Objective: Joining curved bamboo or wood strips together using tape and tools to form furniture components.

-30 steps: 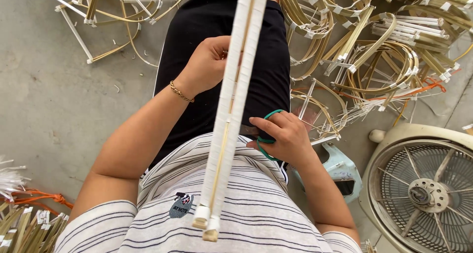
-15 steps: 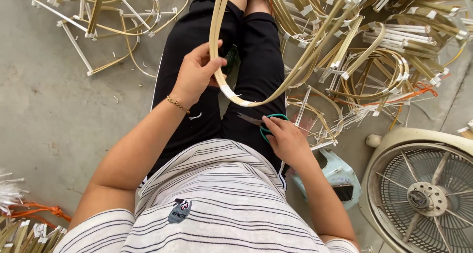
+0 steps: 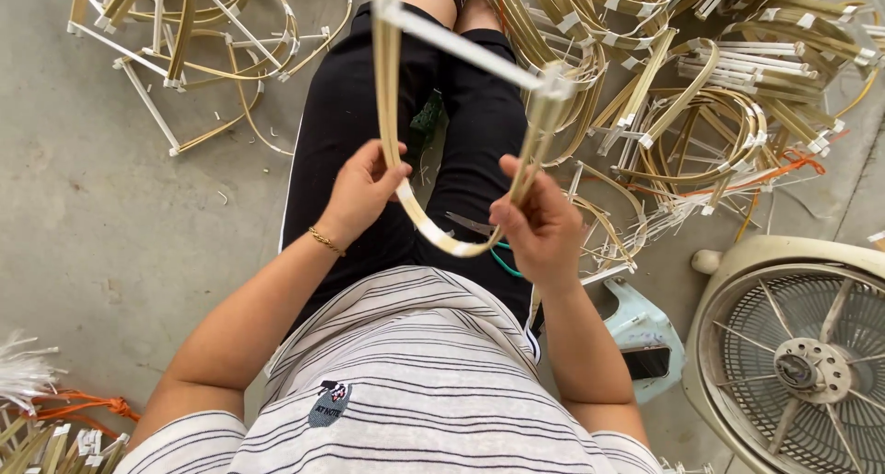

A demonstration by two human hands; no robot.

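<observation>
Bamboo strip frame [image 3: 433, 124], bent into a U with a white crossbar taped across its far ends, hangs between our two hands above our lap. Our left hand [image 3: 362, 190] pinches the left limb of the frame, fingers [image 3: 392, 156] closed around the strip just above the curve. Our right hand [image 3: 542, 223] grips the right limb the same way, thumb pressed on the strip where it rises toward the crossbar. The bottom of the curve sags between both hands, over the black trousers [image 3: 336, 133].

Scissors [image 3: 479, 230] with green handles lie on our right thigh, just beneath the curve and beside the right hand; neither hand touches them. A gold bracelet [image 3: 325, 242] sits on the left wrist.

Heaps of finished bamboo frames [image 3: 728, 96] cover the concrete floor [image 3: 92, 253] to our right, and a smaller scatter [image 3: 184, 41] lies to our left. A floor fan [image 3: 793, 363] stands near our right elbow, with a pale blue plastic stool [image 3: 645, 331] just beside it.
</observation>
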